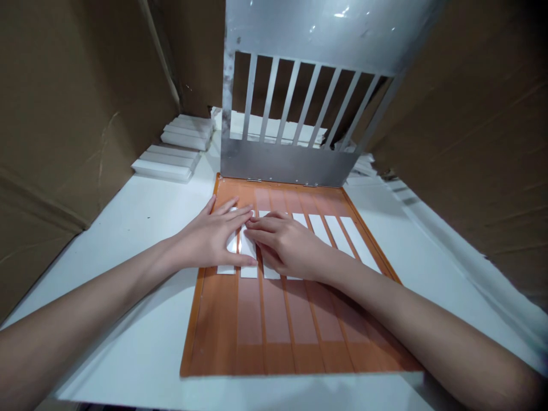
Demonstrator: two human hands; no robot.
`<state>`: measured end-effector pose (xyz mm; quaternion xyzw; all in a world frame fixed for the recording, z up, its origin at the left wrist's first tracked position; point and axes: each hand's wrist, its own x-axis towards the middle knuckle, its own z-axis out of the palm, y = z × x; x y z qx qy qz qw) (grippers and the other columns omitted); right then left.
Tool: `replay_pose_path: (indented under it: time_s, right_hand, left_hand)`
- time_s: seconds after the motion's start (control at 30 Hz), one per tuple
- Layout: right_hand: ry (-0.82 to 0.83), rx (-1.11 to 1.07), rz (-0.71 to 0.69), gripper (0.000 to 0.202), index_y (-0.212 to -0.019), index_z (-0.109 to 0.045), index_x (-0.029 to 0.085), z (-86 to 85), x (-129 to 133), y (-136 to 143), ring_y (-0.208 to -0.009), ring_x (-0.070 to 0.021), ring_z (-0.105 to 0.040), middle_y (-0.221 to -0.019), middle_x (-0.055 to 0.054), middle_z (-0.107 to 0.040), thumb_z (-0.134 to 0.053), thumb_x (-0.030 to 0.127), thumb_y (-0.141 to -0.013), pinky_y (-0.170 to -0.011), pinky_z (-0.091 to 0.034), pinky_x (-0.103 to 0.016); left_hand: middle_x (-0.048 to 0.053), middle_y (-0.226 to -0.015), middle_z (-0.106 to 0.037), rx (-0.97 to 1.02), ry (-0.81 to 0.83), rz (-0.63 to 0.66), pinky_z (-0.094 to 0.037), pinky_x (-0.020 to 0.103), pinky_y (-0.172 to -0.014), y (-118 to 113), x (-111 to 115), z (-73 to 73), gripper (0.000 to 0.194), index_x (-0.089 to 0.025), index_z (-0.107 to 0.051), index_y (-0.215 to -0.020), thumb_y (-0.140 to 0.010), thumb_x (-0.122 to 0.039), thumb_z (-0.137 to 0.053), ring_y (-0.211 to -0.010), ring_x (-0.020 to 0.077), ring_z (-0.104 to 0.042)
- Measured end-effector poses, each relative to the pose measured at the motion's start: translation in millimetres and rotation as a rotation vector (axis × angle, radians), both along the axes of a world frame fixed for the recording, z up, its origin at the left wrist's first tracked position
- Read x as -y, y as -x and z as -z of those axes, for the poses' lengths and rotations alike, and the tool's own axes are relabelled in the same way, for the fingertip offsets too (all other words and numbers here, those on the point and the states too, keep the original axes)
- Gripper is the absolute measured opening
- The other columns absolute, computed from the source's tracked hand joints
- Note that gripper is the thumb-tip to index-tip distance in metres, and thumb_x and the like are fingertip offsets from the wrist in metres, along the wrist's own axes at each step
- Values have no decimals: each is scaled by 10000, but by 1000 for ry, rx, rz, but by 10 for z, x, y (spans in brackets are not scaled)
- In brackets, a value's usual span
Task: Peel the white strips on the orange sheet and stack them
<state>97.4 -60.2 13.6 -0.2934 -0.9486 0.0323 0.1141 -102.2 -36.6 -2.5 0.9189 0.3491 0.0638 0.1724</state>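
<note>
An orange board [222, 319] with long parallel grooves lies on the white table. Several white strips [324, 229] sit side by side across its middle. My left hand [216, 234] rests palm down over the leftmost strips, fingers spread, with its thumb along the second strip [249, 269]. Right beside it, my right hand [289, 242] is over the middle strips, fingers together and bent, tips at the upper part of the second strip. What those fingertips hold, if anything, is hidden. A metal plate [282, 162] with long slots stands raised at the board's far edge.
Two stacks of white strips, one nearer [165, 164] and one farther [187, 132], lie at the back left of the table [141, 228]. More white pieces [363, 165] are behind the board at the right. Brown cardboard walls [64, 114] enclose the table.
</note>
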Motion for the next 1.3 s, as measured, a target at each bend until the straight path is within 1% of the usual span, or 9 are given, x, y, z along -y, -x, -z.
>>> replay_pose_path:
  time_s: [0.1, 0.2, 0.4, 0.73, 0.83, 0.93, 1.1, 1.2, 1.3]
  right_hand:
    - [2, -15, -5, 336, -1046, -606, 116, 4, 2, -2, -942, -197, -558, -980, -114, -630, -401, 92, -781, -874, -386, -382]
    - [-4, -7, -4, 334, -1027, -624, 124, 12, 0, -2, -910, -196, -558, -987, -122, -621, -394, 93, -787, -856, -383, -382]
    - [2, 23, 17, 328, -1018, -632, 144, 3, 6, -5, -873, -201, -545, -989, -123, -608, -398, 106, -791, -832, -365, -390]
    - [34, 64, 27, 323, -1080, -586, 148, -26, 44, 10, -967, -217, -518, -1015, -118, -590, -404, 133, -814, -879, -309, -405]
    - [25, 89, 40, 310, -1076, -591, 145, -51, 63, 18, -967, -225, -511, -1010, -123, -585, -419, 146, -818, -887, -298, -414]
    - [20, 117, 57, 308, -1075, -593, 150, -89, 84, 20, -979, -233, -495, -1065, -134, -565, -430, 140, -813, -855, -313, -405]
    - [35, 130, 68, 326, -1090, -581, 151, -133, 124, 23, -943, -209, -488, -1076, -123, -546, -403, 119, -819, -839, -325, -376]
    - [43, 139, 76, 325, -1082, -591, 162, -138, 141, 28, -941, -210, -485, -1048, -108, -556, -423, 122, -807, -864, -320, -379]
    - [46, 151, 78, 334, -1092, -584, 166, -137, 143, 31, -942, -211, -492, -1047, -112, -562, -441, 120, -794, -870, -326, -380]
  left_hand:
    - [28, -1473, -259, 3, 10, -6, 11, 492, -1083, 1, 3, -1, 841, -235, -218, -1417, -751, -690, -455, -1373, 293, -94]
    - [30, -1471, -263, 14, 10, -7, 8, 492, -1085, 0, 9, -8, 850, -232, -231, -1411, -741, -708, -448, -1372, 295, -101]
    - [41, -1448, -318, 17, -19, -6, 109, 506, -1070, -8, 23, -41, 862, -229, -260, -1399, -725, -738, -434, -1368, 315, -103]
    - [58, -1448, -316, 3, -27, -10, 68, 525, -1073, -24, 26, -54, 895, -212, -285, -1384, -694, -758, -450, -1368, 318, -97]
    - [73, -1437, -334, 10, -70, -17, 13, 518, -1081, -35, 55, -95, 823, -204, -370, -1325, -704, -734, -474, -1361, 311, -142]
    - [109, -1392, -390, -16, -124, -11, -98, 497, -1076, -67, 74, -161, 754, -181, -447, -1243, -700, -699, -524, -1318, 308, -257]
    - [174, -1263, -470, -195, -112, -5, -313, 437, -972, -207, 67, -343, 675, -120, -508, -1132, -688, -617, -609, -1189, 335, -407]
    - [183, -1160, -512, -332, -98, 2, -351, 420, -931, -302, 66, -449, 624, -97, -540, -1059, -680, -583, -639, -1111, 341, -457]
    - [152, -1052, -538, -342, -114, 16, -374, 397, -902, -327, 60, -469, 588, -103, -558, -995, -666, -581, -656, -1023, 315, -496]
